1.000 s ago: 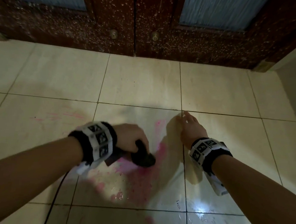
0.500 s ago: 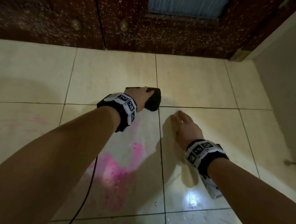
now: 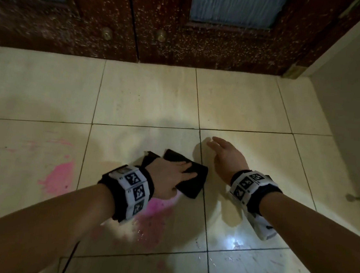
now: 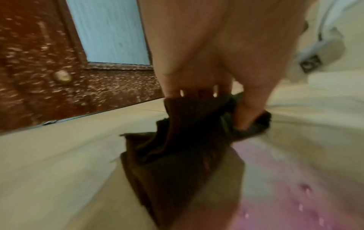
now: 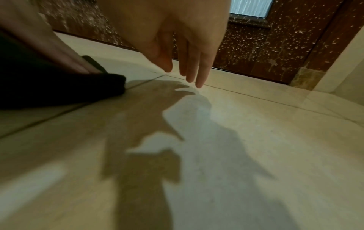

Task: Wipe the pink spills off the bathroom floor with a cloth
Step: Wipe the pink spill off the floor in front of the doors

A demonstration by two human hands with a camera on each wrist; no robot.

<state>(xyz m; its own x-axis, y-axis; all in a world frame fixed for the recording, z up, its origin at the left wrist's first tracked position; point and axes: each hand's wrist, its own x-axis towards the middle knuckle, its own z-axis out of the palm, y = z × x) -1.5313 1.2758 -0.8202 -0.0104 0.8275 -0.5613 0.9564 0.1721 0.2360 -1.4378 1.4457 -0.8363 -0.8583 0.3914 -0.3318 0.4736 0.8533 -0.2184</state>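
Observation:
A dark cloth [image 3: 193,181] lies on the cream tiled floor [image 3: 148,95], bunched under my left hand [image 3: 185,175]. In the left wrist view my left hand [image 4: 216,99] has its thumb and fingers pinching the cloth [image 4: 177,155]. A pink spill [image 3: 158,208] spreads just behind that hand, partly under my wrist, and shows wet in the left wrist view as a pink spill [image 4: 285,186]. A second pink patch [image 3: 59,176] lies further left. My right hand [image 3: 215,143] is held to the right of the cloth with straight fingers [image 5: 189,66], holding nothing.
Dark wooden double doors [image 3: 223,45] with two small knobs [image 3: 107,33] close off the far side. A pale wall [image 3: 347,105] runs along the right. A black cable [image 3: 70,256] trails at the bottom left. A small grey object [image 3: 351,198] lies by the wall.
My left hand has drawn the cloth back from near the doors toward me, to the far edge of the pink spill. My right hand has stayed in about the same place.

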